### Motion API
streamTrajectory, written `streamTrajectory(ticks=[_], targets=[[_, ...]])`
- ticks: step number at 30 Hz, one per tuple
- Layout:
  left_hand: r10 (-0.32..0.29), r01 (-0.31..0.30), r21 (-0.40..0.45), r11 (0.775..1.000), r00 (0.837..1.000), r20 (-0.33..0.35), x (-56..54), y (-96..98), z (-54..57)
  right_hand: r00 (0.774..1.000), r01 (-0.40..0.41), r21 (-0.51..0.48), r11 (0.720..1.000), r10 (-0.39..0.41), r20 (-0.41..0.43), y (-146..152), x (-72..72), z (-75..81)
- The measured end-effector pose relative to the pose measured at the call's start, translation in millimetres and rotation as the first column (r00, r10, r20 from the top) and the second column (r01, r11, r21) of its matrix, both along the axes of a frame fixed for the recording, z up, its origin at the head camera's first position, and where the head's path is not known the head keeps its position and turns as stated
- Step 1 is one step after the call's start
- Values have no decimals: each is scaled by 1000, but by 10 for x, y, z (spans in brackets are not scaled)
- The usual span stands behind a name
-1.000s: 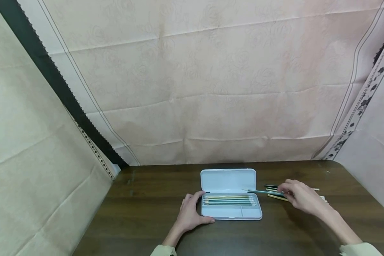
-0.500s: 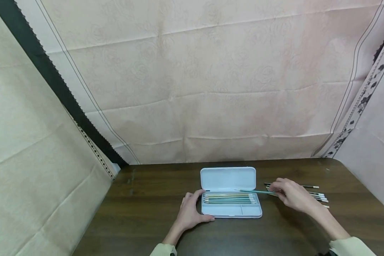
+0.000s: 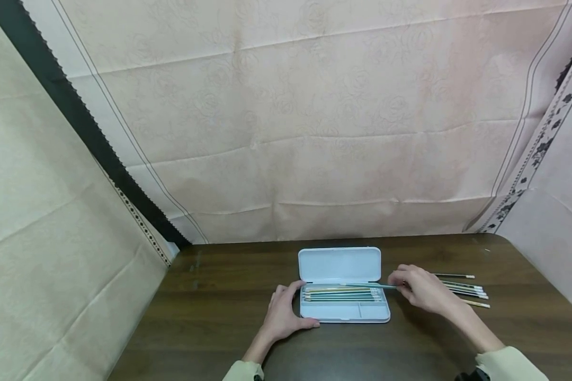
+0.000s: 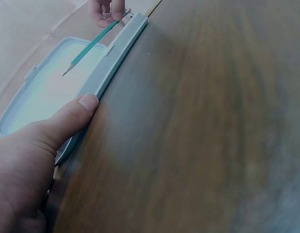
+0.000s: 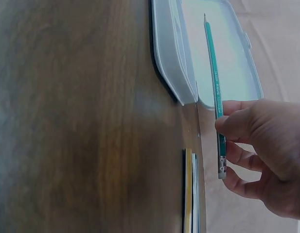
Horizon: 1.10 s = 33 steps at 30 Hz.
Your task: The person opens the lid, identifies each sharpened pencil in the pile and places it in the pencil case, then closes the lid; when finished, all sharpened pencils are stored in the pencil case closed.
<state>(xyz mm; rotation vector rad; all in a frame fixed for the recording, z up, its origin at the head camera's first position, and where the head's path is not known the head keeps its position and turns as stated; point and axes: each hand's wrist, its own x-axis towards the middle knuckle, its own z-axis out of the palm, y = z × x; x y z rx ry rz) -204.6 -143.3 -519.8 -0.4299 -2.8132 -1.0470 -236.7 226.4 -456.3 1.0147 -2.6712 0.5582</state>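
Note:
An open white pencil case [image 3: 331,312] lies on the table, its lid [image 3: 339,264] tipped back. Several pencils [image 3: 340,297] lie side by side in its long rear compartment. My left hand [image 3: 285,313] grips the left end of the case, thumb on the front edge and index finger at the back corner. In the left wrist view, the thumb [image 4: 74,116] presses on the front wall. My right hand [image 3: 421,288] pinches a green pencil [image 5: 215,80] near its eraser end. The pencil's sharpened tip points left, and the shaft reaches over the case from the right.
To the right of the case, several more pencils [image 3: 464,289] lie loosely together on the brown wooden table [image 3: 209,328], partly hidden by the right hand. Pale cloth [image 3: 286,132] hangs behind the table and along both sides.
My right hand has carried the green pencil leftward from the loose pencils, so its tip reaches further over the case. The left hand stays on the case.

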Motion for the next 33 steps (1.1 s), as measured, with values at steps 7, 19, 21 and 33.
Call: streamTrajectory(ticks=[7, 19, 21, 33], targets=[[-1, 1, -3, 1000, 1000, -2, -2, 4, 10, 999, -19, -18, 1000, 18, -30, -101, -5, -14], [0, 0, -8, 1000, 1000, -1, 9, 6, 13, 998, -56, -1, 998, 56, -24, -284, -7, -4], [1, -1, -8, 1000, 1000, 0, 11, 6, 14, 998, -59, 0, 998, 59, -26, -312, -11, -12], [-4, 4, 0, 1000, 1000, -4, 14, 3, 14, 997, -75, -9, 997, 75, 6, -454, -11, -24]])
